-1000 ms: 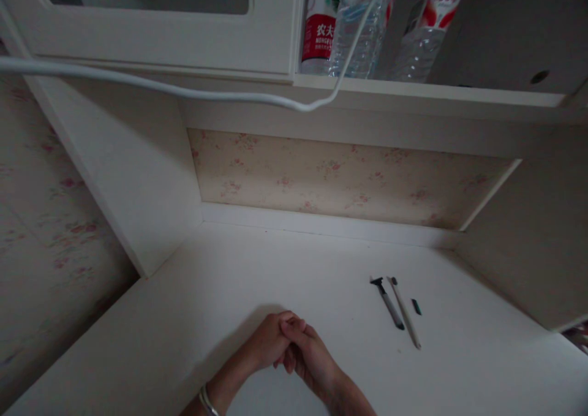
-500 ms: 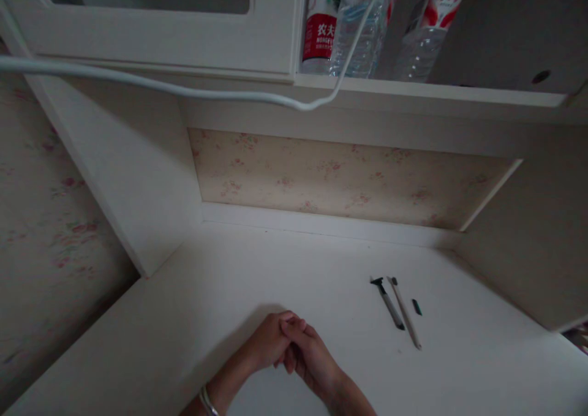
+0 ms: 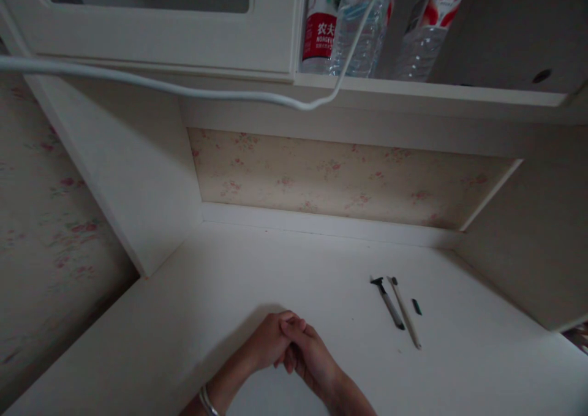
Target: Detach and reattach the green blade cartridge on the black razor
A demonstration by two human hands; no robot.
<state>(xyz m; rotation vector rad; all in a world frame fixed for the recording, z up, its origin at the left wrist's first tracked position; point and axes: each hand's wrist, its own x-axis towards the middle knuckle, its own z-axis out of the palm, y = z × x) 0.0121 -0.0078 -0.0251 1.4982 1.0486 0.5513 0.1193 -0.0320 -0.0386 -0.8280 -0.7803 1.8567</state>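
My left hand [image 3: 270,340] and my right hand [image 3: 315,356] are clasped together over the white desk [image 3: 184,318], near its front. The fingers of both are closed round each other, and I see no object between them. A silver bangle [image 3: 207,400] circles my left wrist. To the right of the hands, apart from them, lies a razor-like tool [image 3: 390,307] with a dark T-shaped head and a grey handle. Beside it is a slim pale stick with a dark tip, like a toothbrush [image 3: 406,316]. A small dark green piece [image 3: 416,307] lies further right.
Overhead, a shelf [image 3: 432,91] holds a red-labelled bottle [image 3: 319,33], a clear bottle [image 3: 353,42] and a tilted bottle [image 3: 425,36]. A white cable [image 3: 220,94] hangs across in front of the cabinet [image 3: 160,42]. Side panels [image 3: 128,158] flank the desk.
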